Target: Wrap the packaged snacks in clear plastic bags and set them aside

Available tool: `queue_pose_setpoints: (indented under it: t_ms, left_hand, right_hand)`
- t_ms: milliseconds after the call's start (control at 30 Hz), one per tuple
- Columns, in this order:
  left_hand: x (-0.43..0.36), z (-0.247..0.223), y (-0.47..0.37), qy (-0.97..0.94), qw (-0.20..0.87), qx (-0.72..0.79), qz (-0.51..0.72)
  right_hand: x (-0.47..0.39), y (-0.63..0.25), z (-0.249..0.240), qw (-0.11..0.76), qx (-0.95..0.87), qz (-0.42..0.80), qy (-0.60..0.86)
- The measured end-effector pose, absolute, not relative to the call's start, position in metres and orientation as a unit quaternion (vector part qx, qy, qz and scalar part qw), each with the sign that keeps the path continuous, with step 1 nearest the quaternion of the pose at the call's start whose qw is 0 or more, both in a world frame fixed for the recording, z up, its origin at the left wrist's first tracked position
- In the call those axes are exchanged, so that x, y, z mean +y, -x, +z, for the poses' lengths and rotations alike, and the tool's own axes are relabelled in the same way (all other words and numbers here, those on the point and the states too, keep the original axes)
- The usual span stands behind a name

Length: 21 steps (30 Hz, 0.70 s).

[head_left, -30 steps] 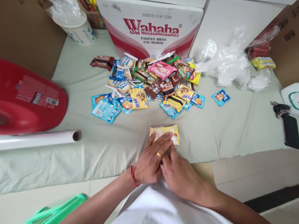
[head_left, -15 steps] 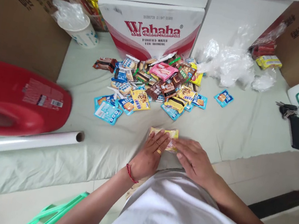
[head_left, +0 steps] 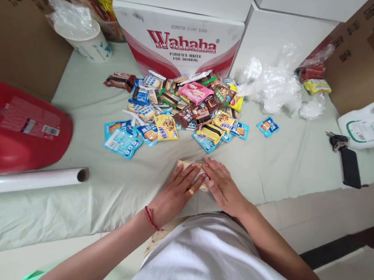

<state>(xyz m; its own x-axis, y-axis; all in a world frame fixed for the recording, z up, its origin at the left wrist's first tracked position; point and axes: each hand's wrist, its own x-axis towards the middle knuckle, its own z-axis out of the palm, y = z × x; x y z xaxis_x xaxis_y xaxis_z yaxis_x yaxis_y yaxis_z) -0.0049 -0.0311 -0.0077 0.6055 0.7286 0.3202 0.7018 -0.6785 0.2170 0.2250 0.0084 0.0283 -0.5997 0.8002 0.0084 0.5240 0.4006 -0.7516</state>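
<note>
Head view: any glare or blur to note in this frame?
Head view: glare on the clear plastic and along the white roll; head view: fine print on the red jug too soft to read, large lettering on the Wahaha box legible; head view: left hand and right hand clear enough to tell fingers apart.

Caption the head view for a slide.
Left hand and right hand partly cover a yellow packet near a heap of wrapped snacks.
</note>
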Motion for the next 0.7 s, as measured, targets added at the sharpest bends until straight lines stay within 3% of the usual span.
queue_pose_setpoints:
  t_ms: [200, 333, 500, 600, 700]
  left_hand:
    - [-0.019, 0.004, 0.003, -0.892, 0.054, 0.428, 0.132]
    - [-0.009, 0.014, 0.013, -0.872, 0.13, 0.44, 0.171]
    - [-0.006, 0.053, 0.02, -0.619, 0.438, 0.54, 0.365]
    - [-0.012, 0.07, 0.001, -0.415, 0.656, 0.418, 0.472]
    - [-0.018, 0.065, -0.029, -0.273, 0.754, 0.338, 0.493]
  right_hand:
    - [0.011, -0.248, 0.035, 0.358, -0.682, 0.432, 0.47]
    - [0.009, -0.259, 0.031, 0.365, -0.579, 0.521, 0.511]
    - [0.007, -0.242, 0.03, 0.366, -0.516, 0.616, 0.469]
    - [0.007, -0.222, 0.035, 0.394, -0.435, 0.71, 0.388]
    - [0.003, -0.205, 0.038, 0.375, -0.368, 0.763, 0.376]
